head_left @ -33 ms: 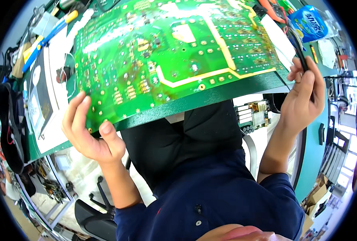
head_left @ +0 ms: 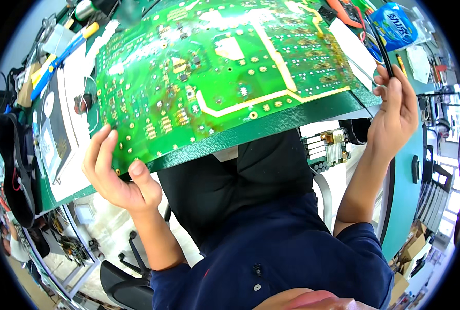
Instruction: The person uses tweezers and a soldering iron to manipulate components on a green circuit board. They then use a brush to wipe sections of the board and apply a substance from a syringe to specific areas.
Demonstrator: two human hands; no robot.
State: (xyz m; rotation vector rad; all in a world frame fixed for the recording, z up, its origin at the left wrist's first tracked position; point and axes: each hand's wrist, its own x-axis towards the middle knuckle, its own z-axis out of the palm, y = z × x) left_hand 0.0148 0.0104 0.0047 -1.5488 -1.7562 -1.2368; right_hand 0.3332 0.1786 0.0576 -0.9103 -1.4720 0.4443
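The glossy green rectangular printed circuit board (head_left: 263, 88) lies on the dark green counter (head_left: 287, 117), its near-left corner close to the front edge; the bare strip before it widens rightward. A flat white sheet (head_left: 350, 47) sits by its right side. Broad pale-yellow traces, small pads and brownish stains mark the board. The left hand (head_left: 117, 178) grips that corner; the right hand (head_left: 395, 116), apart from the board, grasps a slender black tool (head_left: 383, 51).

Bright light throws white glare across my circuit board (head_left: 217, 77); the fisheye curves the counter (head_left: 250, 132), black rings my view, and the far right looks washed out.
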